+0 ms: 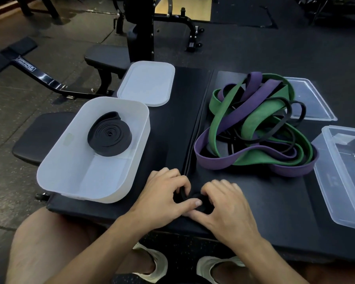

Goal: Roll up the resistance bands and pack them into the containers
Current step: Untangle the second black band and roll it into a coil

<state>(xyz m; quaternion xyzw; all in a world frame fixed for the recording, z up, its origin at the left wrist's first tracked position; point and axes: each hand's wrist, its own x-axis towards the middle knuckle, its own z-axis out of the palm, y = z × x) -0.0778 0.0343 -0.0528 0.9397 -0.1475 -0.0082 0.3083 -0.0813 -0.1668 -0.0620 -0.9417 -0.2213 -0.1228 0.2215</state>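
Observation:
A small coil of black band [199, 201] lies on the black mat near its front edge. My left hand [162, 197] and my right hand [228, 206] both pinch it, fingers curled round the roll. A white tub [135, 160] to the left holds one rolled black band [109, 137]. A tangled heap of green, purple and thin black bands [254, 128] lies on the mat's right half.
The tub's white lid [147, 84] lies behind it. A clear container [344, 177] sits at the right edge, with a clear lid [312, 99] behind the heap. Gym bench frames stand beyond the mat. My knees and shoes are below the mat's front edge.

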